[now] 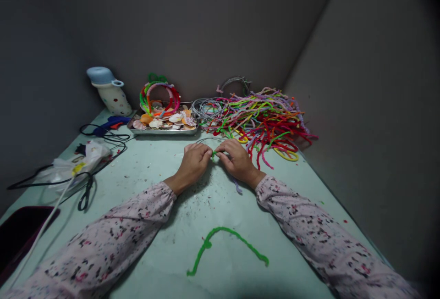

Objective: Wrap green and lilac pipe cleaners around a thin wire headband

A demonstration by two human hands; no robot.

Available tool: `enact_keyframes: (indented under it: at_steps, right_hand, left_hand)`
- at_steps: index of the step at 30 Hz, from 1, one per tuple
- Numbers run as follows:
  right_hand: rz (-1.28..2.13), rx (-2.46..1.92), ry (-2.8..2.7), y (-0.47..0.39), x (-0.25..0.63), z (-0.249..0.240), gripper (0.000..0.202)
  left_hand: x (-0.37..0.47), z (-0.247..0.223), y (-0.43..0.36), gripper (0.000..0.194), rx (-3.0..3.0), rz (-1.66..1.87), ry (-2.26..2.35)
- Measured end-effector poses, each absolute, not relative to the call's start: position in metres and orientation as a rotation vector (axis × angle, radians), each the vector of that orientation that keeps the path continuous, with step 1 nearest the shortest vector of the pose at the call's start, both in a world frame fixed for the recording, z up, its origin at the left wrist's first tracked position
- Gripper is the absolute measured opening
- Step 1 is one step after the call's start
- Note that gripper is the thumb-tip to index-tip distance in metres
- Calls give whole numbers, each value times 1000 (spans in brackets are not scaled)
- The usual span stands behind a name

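Close together over the middle of the table, both hands pinch a small piece of green fuzzy wire (213, 154). My left hand (196, 159) has thumb and fingers pressed together at its left end, and my right hand (235, 159) grips its right side. A thin grey wire (208, 139) arcs just behind the fingers. Beneath my right hand a lilac fuzzy strand (237, 185) sticks out onto the table. Nearer the camera, a bent green fuzzy strand (228, 230) lies on the table.
A metal tray (165, 132) holds shells and colourful fuzzy rings (147, 95). Right of it are coiled grey wires (208, 108) and a heap of coloured fuzzy strands (271, 115). A bottle (112, 92), plastic bag (85, 159) and black cable (87, 193) are at the left.
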State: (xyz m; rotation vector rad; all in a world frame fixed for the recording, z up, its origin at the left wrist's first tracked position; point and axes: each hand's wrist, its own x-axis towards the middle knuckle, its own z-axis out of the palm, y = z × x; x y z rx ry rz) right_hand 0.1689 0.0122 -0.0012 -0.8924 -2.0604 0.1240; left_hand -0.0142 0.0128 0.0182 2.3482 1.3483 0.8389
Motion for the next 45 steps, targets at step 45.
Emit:
enact_keyframes:
  at_steps: [45]
  right_hand:
    - [165,-935,-1995,13,169,-2,10]
  left_hand:
    - [-18,12,17,8,2350,1069,1334]
